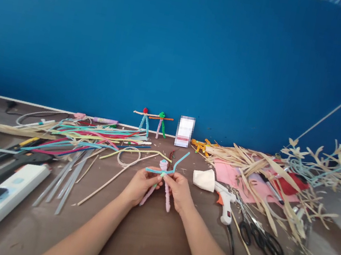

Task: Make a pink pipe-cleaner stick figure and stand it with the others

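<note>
Between my two hands is a pipe cleaner figure (167, 195) with lilac legs, a lilac and pale blue head and a light blue pipe cleaner (181, 161) across it as arms. The right part of that blue piece bends upward; its left part runs level. My left hand (142, 185) pinches the figure from the left, fingers closed. From the other side my right hand (179, 189) grips it with thumb and fingers near the middle. Fingertips cover part of the body. Two finished-looking pipe cleaner figures (144, 123) stand against the blue wall beyond.
Loose pipe cleaners (90, 133) and clear glue sticks (69, 180) lie left, near a white power strip (9, 200). To the right are a white glue gun (227, 203), black-handled scissors (264, 243), pink sheets (224, 174) and dried strips (255, 169). A blurred card (185, 131) leans at the back.
</note>
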A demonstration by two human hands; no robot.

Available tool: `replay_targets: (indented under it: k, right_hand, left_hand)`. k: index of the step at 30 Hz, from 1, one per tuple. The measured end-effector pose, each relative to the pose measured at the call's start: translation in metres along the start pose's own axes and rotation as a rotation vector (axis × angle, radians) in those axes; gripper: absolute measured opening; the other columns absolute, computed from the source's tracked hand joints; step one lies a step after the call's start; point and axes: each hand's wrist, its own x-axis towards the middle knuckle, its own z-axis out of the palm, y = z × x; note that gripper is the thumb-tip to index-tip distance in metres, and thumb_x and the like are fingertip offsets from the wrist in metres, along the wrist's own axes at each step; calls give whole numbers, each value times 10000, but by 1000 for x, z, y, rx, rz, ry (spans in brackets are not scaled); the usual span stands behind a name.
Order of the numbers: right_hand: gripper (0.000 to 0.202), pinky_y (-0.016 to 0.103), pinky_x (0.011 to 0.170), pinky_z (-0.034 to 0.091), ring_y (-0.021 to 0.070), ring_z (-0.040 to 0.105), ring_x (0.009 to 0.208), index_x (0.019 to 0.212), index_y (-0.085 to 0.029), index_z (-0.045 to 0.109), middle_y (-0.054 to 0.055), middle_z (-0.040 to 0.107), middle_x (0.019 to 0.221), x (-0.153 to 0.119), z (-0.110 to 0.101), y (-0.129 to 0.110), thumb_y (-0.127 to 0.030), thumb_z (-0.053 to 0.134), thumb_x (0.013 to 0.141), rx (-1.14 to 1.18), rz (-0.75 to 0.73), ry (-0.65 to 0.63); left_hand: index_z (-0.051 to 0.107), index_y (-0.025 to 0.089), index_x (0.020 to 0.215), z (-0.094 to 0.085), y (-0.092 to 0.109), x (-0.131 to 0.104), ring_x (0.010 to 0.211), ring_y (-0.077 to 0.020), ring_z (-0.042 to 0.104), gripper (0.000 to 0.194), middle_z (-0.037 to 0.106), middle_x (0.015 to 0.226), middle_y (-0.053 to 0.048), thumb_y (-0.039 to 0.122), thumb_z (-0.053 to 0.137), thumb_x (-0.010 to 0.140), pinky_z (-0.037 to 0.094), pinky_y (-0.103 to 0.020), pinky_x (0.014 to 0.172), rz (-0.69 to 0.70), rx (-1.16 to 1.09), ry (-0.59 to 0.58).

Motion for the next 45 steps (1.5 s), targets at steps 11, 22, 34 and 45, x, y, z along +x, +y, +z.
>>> replay_targets:
  k: [11,22,34,45]
  right_hand:
    - [197,181,393,289,61,417,416,651,-143,574,-38,531,505,0,0,2,-313,652,591,-5,-17,-7]
    - [172,165,341,258,35,346,356,766,-164,524,-69,446,504,-4,2,2,-306,570,680,-2,-190,-166]
    - [159,210,452,306,85,367,467,630,-180,507,-47,422,504,-4,-1,0,-320,575,664,-339,-445,108]
    - [141,247,576,380,123,437,602,827,-189,544,13,486,721,1,-12,-9,-252,531,702,-415,-592,390]
  left_hand:
    - [575,118,760,2,-3,-1,526,-83,545,195,604,596,-18,249,644,634,425,-177,503,-74,-108,0]
    - [437,149,574,2,-2,-2,352,-32,353,286,430,426,82,358,627,623,260,-151,373,42,77,145]
    - [605,127,723,12,6,-11,558,-122,537,206,597,639,-16,313,579,639,408,-215,517,74,95,68]
    - [537,136,724,4,3,-3,589,-129,579,259,617,686,-26,342,640,607,434,-217,514,-8,72,117]
